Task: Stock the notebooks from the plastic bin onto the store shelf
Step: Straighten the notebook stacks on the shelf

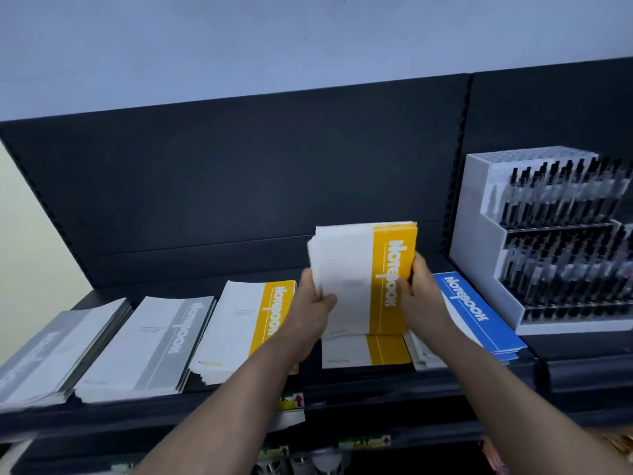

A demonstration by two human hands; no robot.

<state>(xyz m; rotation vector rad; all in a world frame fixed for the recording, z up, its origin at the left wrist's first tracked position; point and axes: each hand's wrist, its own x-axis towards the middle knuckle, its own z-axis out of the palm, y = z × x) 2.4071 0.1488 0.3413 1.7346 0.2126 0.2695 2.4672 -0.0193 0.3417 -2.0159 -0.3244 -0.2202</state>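
Grey notebook stacks [102, 347] and yellow stack [246, 327] already laid on shelf [376, 385] at left. Bundle of yellow notebooks [359, 269] is gripped at its edges by left hand [315, 313] and right hand [424, 293], held over low yellow pile [363, 349], not yet set down. Blue stack [479, 313] is placed to right. Plastic bin not seen; remaining stock cannot be judged. Shelf dark, black back panel [239, 183]; white pen display [486, 255] at far right; pale wall [239, 36] above.

Both your forearms reach up toward 12 o'clock. Your left hand [315, 315] grips the notebook stack [346, 265] at its 9 o'clock edge, and your right hand [423, 293] grips it at 3 o'clock.
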